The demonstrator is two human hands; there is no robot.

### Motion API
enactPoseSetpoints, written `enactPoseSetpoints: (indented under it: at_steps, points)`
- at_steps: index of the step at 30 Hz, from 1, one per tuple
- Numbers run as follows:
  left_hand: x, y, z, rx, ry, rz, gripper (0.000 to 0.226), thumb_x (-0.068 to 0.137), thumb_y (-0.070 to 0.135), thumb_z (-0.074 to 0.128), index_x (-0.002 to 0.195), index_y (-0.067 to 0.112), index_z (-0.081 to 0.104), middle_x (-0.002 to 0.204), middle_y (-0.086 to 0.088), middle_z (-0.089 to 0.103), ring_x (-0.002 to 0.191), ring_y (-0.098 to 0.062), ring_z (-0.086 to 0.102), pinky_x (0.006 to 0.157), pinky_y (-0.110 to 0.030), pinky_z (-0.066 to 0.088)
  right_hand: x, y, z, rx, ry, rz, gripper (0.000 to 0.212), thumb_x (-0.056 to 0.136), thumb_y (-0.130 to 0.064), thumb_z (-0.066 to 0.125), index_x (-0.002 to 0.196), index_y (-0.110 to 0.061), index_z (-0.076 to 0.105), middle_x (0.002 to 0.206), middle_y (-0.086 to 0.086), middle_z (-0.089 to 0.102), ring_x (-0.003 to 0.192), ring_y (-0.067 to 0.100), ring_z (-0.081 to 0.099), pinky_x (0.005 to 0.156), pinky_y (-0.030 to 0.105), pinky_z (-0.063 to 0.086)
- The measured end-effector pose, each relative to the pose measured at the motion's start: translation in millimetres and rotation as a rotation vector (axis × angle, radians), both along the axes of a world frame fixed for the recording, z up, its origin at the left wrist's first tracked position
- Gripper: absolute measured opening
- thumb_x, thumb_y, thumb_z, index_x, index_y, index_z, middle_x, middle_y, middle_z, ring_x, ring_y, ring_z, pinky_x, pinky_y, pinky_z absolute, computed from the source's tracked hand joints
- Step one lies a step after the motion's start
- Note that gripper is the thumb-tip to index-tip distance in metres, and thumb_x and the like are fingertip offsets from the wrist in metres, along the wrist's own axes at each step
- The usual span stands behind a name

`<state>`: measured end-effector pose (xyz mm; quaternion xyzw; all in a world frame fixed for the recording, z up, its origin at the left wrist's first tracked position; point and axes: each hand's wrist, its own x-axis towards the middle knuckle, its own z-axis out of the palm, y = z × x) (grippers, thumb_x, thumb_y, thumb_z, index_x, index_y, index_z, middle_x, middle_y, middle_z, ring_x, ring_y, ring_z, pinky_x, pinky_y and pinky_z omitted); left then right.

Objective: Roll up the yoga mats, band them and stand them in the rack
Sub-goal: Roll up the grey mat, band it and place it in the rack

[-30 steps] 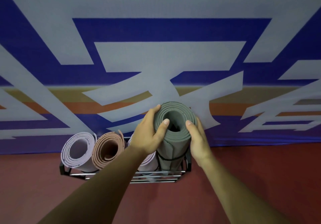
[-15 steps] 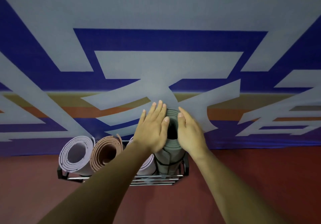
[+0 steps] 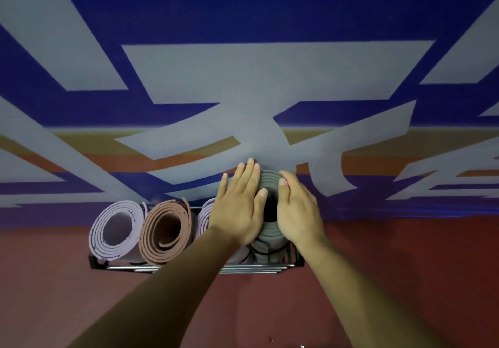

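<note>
Standing upright at the left end of the black wire rack (image 3: 97, 262), a rolled lilac mat (image 3: 116, 232) is seen end-on, and a rolled tan mat (image 3: 164, 232) is set just beside it on its right, the two touching. A second pale lilac roll (image 3: 204, 216) is placed next in the row, largely covered by the left hand (image 3: 237, 207). That hand is laid flat on the left part of the top end of the grey-green mat (image 3: 270, 178), with fingers straight and held together; its grip is wide, and nothing is clasped in it. The grey-green mat is stood in the rightmost place of the rack, its dark hollow core shown between the two hands. A dark band (image 3: 272, 252) is seen round its lower part. The right hand (image 3: 299, 212) is pressed flat on the right part of the same end, its grip likewise wide, with the thumb laid at the edge of the core. The rack is set on a red floor (image 3: 405, 280) against a wall banner (image 3: 243, 77) printed in blue, pale grey and orange.
</note>
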<state>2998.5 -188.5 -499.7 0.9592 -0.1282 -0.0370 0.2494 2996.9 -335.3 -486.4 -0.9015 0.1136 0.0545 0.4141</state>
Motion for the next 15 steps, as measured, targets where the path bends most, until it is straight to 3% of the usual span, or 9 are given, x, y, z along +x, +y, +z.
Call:
enactPoseSetpoints:
  at_steps: [2, 6, 9, 11, 13, 15]
  points:
    - [1, 0, -3, -0.071, 0.03, 0.003, 0.075, 0.096, 0.056, 0.001, 0.162, 0.02, 0.011, 0.168, 0.008, 0.0, 0.154, -0.006, -0.008, 0.124, -0.03, -0.011, 2, 1, 2, -0.015, 0.003, 0.009, 0.04, 0.109, -0.037, 0.03, 0.143, -0.029, 0.049, 0.144, -0.001, 0.056, 0.13, 0.024, 0.052, 0.107, 0.038, 0.043]
    - [1, 2, 5, -0.487, 0.138, 0.18, 0.063, 0.107, 0.047, 0.03, 0.16, 0.014, 0.022, 0.167, 0.001, 0.019, 0.152, -0.006, 0.014, 0.123, -0.021, 0.012, 8, -1, 10, 0.046, 0.029, -0.022, 0.036, 0.107, -0.04, 0.038, 0.139, -0.031, 0.051, 0.139, 0.002, 0.06, 0.127, 0.027, 0.054, 0.102, 0.037, 0.045]
    - [-7, 1, 9, -0.597, 0.226, 0.277, 0.055, 0.107, 0.038, 0.039, 0.156, 0.016, 0.032, 0.153, 0.016, 0.038, 0.133, 0.019, 0.03, 0.108, -0.006, 0.021, 1, -12, 10, 0.131, 0.081, -0.119, 0.041, 0.1, -0.055, 0.048, 0.134, -0.034, 0.057, 0.132, -0.003, 0.065, 0.123, 0.022, 0.057, 0.095, 0.031, 0.045]
    - [-10, -9, 5, -0.624, 0.24, 0.256, 0.05, 0.106, 0.041, 0.041, 0.151, 0.019, 0.042, 0.139, 0.024, 0.046, 0.118, 0.031, 0.037, 0.101, 0.001, 0.027, -2, -19, 10, 0.115, 0.129, -0.133, 0.043, 0.092, -0.068, 0.051, 0.116, -0.036, 0.065, 0.109, -0.01, 0.071, 0.105, 0.018, 0.061, 0.083, 0.029, 0.044]
    - [-8, -20, -1, -0.65, 0.228, 0.293, 0.053, 0.103, 0.057, 0.036, 0.142, 0.024, 0.05, 0.138, 0.017, 0.056, 0.124, 0.011, 0.049, 0.11, -0.022, 0.04, 0, -25, 8, 0.1, 0.13, -0.129, 0.043, 0.09, -0.071, 0.052, 0.103, -0.033, 0.068, 0.092, -0.013, 0.07, 0.092, 0.015, 0.061, 0.077, 0.03, 0.044]
    - [-3, -30, -3, -0.661, 0.195, 0.319, 0.06, 0.098, 0.064, 0.03, 0.135, 0.024, 0.054, 0.13, 0.011, 0.062, 0.123, -0.006, 0.056, 0.107, -0.041, 0.045, 4, -31, 8, 0.099, 0.093, -0.136, 0.041, 0.092, -0.067, 0.053, 0.1, -0.03, 0.069, 0.088, -0.013, 0.069, 0.091, 0.014, 0.062, 0.078, 0.03, 0.046]
